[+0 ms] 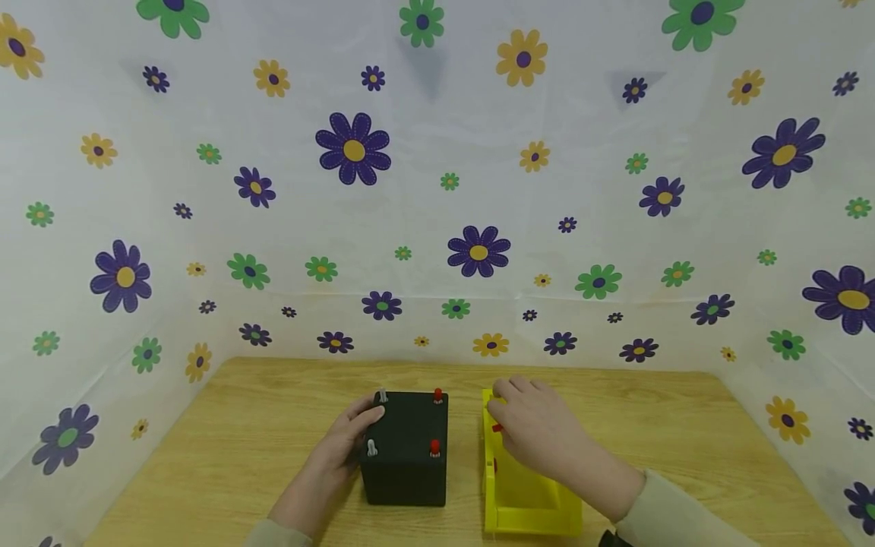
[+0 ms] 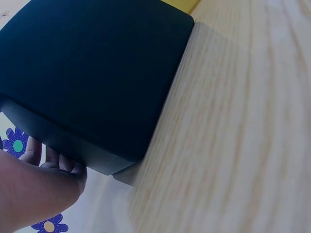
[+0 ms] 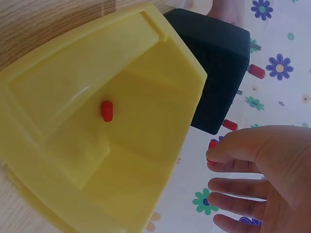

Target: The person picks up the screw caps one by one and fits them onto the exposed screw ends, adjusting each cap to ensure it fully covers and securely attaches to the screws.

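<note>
A black box stands on the table with two bare metal posts along the left of its top and two posts with red caps along the right. My left hand holds its left side, thumb at the top edge and fingers bent around the far side. Over the yellow bin, my right hand pinches a small red cap between thumb and index finger, the other fingers apart from it. Another loose red cap lies inside the bin.
Bin and box stand side by side on the wood-grain table, a narrow gap between them. Flower-printed white sheeting rises behind and on both sides. A small dark object shows at the bottom edge, near the right sleeve.
</note>
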Action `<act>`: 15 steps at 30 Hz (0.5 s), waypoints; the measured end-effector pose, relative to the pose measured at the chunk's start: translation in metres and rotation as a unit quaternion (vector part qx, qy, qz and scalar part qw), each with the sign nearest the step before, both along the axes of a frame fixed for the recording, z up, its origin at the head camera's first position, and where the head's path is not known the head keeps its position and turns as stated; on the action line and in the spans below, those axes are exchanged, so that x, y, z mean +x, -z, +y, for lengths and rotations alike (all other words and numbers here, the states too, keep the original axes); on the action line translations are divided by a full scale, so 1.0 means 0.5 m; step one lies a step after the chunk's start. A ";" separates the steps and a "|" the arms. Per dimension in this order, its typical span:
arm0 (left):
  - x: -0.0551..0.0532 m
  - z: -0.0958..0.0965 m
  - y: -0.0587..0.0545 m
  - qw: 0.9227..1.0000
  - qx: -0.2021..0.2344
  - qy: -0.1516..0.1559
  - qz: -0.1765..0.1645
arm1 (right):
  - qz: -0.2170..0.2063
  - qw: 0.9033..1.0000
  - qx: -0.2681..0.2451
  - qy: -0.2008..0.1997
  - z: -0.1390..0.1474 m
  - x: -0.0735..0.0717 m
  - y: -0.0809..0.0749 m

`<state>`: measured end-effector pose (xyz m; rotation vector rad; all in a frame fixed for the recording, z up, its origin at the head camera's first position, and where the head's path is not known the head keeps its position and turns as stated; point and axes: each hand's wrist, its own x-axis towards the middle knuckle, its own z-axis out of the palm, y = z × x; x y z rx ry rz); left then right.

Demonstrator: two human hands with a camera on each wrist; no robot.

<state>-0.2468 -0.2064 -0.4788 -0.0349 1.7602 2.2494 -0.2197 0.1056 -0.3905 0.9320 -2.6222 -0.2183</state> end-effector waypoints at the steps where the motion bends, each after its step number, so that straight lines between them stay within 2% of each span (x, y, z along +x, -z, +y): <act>1: 0.000 0.000 0.000 1.000 0.001 0.002 0.000 | -0.002 1.000 -0.002 0.000 -0.001 0.001 -0.002; 15: 0.002 -0.002 0.000 1.000 0.008 0.010 0.009 | -0.032 0.999 -0.003 0.006 -0.017 0.014 -0.021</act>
